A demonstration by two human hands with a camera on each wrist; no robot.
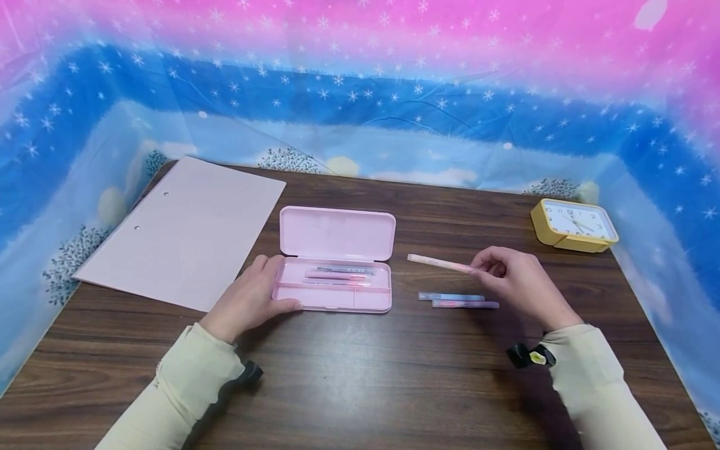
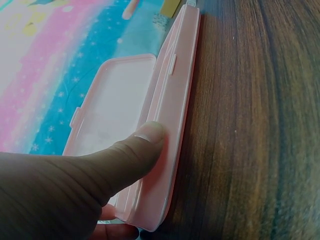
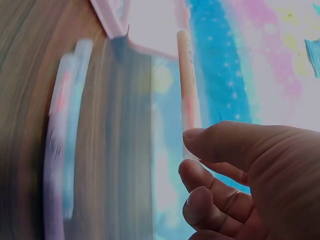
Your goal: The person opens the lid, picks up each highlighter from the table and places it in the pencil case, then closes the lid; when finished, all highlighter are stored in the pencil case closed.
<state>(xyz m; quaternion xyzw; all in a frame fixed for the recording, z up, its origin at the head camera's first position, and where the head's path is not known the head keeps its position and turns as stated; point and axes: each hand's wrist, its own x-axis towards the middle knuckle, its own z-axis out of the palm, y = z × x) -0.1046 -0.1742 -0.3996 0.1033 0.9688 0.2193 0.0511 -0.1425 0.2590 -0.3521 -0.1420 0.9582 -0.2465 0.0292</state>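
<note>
A pink pencil case (image 1: 337, 233) stands with its lid up on the table. Several pens (image 1: 339, 275) lie in its back compartment. My left hand (image 1: 251, 300) grips the case's left end; in the left wrist view the thumb (image 2: 150, 132) presses on the front wall. Between thumb and fingers, my right hand (image 1: 520, 278) pinches one end of a peach-coloured pen (image 1: 435, 261), held above the table to the right of the case. Below it lie a blue pen (image 1: 450, 296) and a purple pen (image 1: 472, 305), side by side.
Pale pink sheets or a folder (image 1: 191, 231) with two holes lie at the left of the dark wooden table (image 1: 337, 381). A yellow clock (image 1: 575, 225) stands at the back right. Behind the table hangs a patterned pink and blue cloth (image 1: 360, 81).
</note>
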